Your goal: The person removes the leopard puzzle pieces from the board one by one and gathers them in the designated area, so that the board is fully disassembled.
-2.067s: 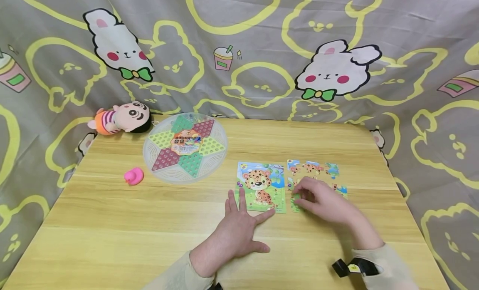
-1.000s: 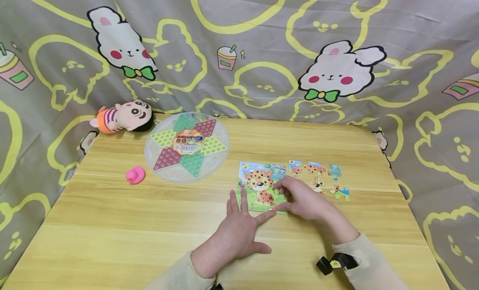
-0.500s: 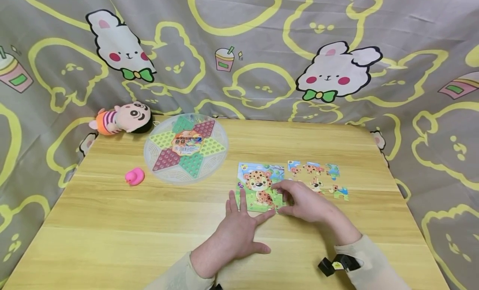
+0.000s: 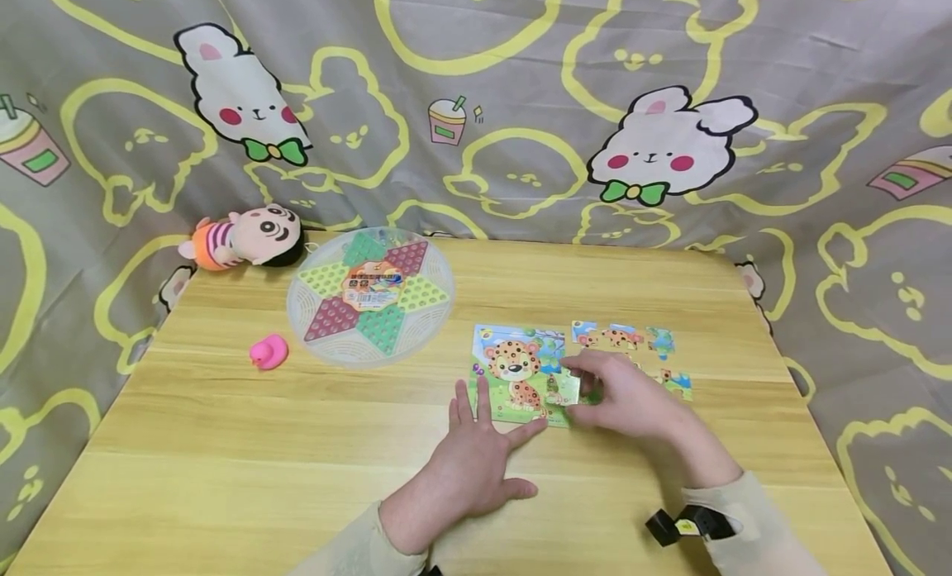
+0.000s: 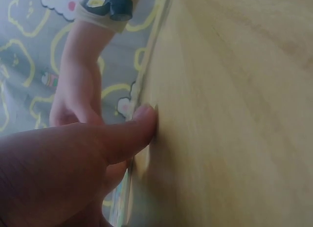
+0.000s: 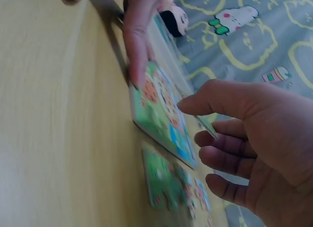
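Observation:
A square leopard jigsaw puzzle [image 4: 513,357] lies on the wooden table, its lower right part covered by a piece above it. My left hand [image 4: 472,460] has its fingers spread, with fingertips touching the puzzle's lower edge. Between thumb and fingers, my right hand [image 4: 632,394] pinches a puzzle piece [image 4: 563,389], tilted and catching the light over the board's right side. The right wrist view shows that piece [image 6: 207,127] edge-on, apart from the board. Loose puzzle pieces [image 4: 625,336] lie right of the board, some hidden beneath my right hand.
A round Chinese checkers board [image 4: 372,295] lies further back on the left. Beside it are a pink toy duck [image 4: 269,351] and a plush doll [image 4: 249,233]. A patterned grey curtain [image 4: 521,80] hangs behind the table [image 4: 223,444].
My right hand goes from the loose pieces to the board's right side, then draws back slightly right with the puzzle piece raised and tilted. My left hand stays put.

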